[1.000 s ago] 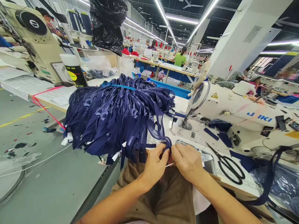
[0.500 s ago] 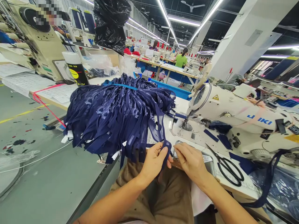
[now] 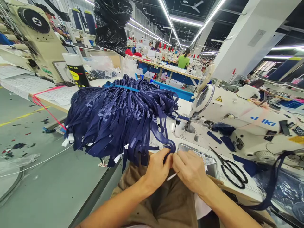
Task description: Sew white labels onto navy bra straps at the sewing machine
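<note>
A navy fabric strip [image 3: 169, 144] loops up from the bundle, and my left hand [image 3: 158, 169] pinches its end above my lap. Close against it, my right hand [image 3: 191, 169] is closed, its fingertips meeting the strip's end. A thin white stick [image 3: 173, 176] pokes out below the right hand's curled fingers; the rest of it is hidden in the hand. The large bundle of navy strips [image 3: 114, 117], tied with a blue band [image 3: 127, 88], lies to the left on the table. Small white labels [image 3: 118, 157] hang from some strips.
Right of my hands lie black-handled scissors [image 3: 234, 174] and a clear-lidded tray [image 3: 211, 161]. A white sewing machine [image 3: 237, 110] stands behind them, with navy scraps [image 3: 228, 144] around it. At left are a spray can [image 3: 75, 71] and another machine [image 3: 40, 41]. People work farther back.
My right hand has moved left and down to meet my left hand at the strip's end. The white stick now shows below the right hand. My left hand has turned slightly.
</note>
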`<state>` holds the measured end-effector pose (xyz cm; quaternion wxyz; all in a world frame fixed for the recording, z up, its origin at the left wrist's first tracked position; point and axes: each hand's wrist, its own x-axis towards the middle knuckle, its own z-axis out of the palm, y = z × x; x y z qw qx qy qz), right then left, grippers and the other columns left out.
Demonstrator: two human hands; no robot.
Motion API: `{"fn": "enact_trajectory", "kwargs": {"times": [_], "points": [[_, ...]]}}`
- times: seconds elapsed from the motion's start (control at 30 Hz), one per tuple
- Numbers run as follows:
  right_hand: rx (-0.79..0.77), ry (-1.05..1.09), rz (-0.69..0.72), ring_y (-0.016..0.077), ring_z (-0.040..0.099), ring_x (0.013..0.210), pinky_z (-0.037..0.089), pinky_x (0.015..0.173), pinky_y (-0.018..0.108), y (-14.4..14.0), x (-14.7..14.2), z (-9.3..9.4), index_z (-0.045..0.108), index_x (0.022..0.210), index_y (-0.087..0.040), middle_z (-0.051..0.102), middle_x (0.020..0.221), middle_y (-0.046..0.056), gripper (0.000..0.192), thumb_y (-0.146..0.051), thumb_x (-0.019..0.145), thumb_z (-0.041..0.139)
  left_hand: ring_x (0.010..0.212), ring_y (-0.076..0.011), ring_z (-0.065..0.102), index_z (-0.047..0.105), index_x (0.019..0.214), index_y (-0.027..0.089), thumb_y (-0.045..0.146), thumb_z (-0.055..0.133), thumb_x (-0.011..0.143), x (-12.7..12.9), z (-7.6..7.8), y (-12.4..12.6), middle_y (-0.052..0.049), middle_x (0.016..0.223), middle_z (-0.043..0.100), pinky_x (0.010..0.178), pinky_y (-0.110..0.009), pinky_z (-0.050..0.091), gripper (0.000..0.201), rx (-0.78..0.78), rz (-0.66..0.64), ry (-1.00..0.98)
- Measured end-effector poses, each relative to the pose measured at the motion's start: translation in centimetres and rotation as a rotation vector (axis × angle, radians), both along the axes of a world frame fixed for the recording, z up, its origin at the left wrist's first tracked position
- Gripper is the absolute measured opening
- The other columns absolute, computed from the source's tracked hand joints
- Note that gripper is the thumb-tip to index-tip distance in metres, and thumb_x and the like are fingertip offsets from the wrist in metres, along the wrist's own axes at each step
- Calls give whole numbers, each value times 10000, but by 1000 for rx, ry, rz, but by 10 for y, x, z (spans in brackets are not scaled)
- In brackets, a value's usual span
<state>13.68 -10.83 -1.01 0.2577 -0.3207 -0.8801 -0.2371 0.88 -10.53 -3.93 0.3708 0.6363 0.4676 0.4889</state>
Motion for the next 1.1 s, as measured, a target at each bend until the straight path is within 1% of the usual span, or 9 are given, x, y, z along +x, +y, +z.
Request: {"fn": "enact_trajectory", "kwargs": {"times": [0.07,0.13,0.2,0.3,0.4,0.6,0.9,1.0,1.1], "points": [[-121,28,164,119,324,494,257,481,271,-7,-2,1,444,583,-182,393,527,-9,264,-90,820,374,490,-95,440,446,632,174,303,442,811,0,0,4,27,529,479,503,-208,341,221,-118,-49,-157],[-220,93,253,111,351,496,283,482,256,-10,-1,1,469,636,-177,419,540,-9,225,-77,816,379,495,-103,488,464,686,170,339,451,808,0,1,7,19,563,533,518,-212,390,209,-250,-139,-364],[-253,203,197,107,380,510,308,492,246,-8,3,0,496,720,-168,457,571,-3,171,-65,817,400,493,-99,504,484,723,160,347,476,797,-1,1,10,13,587,561,537,-215,417,201,-323,-202,-527],[-262,344,29,101,410,531,342,512,234,1,12,-5,505,795,-171,483,607,-5,124,-96,838,416,482,-86,505,491,710,147,352,509,780,-1,1,10,5,599,577,559,-216,426,217,-355,-198,-621],[-275,380,-31,99,445,554,365,529,226,9,16,-8,508,828,-177,502,639,-4,108,-130,852,414,489,-87,515,497,727,141,363,532,765,0,-1,9,-4,623,589,568,-220,429,227,-369,-178,-642],[-271,393,-11,89,453,565,361,526,211,10,7,-6,482,885,-167,508,683,-1,75,-124,850,431,528,-90,515,514,759,140,348,528,775,2,-4,9,4,648,571,569,-216,430,210,-338,-202,-650],[-300,332,-75,89,404,503,306,468,224,13,2,-8,408,719,-193,425,621,-25,132,-140,836,379,596,-107,460,521,662,147,311,522,753,-1,4,3,3,625,509,591,-209,401,187,-156,-53,-384],[-317,342,61,89,388,497,309,469,220,4,-4,-4,398,705,-195,412,595,-29,143,-117,823,377,593,-100,444,508,622,149,298,527,747,-2,2,5,14,604,493,596,-203,390,195,-166,-32,-396],[-372,321,244,97,399,530,324,494,220,-2,-5,0,412,724,-190,433,591,-22,140,-102,828,378,574,-93,477,509,657,153,315,525,758,-1,1,8,22,606,528,597,-200,407,191,-273,-94,-541]]}}
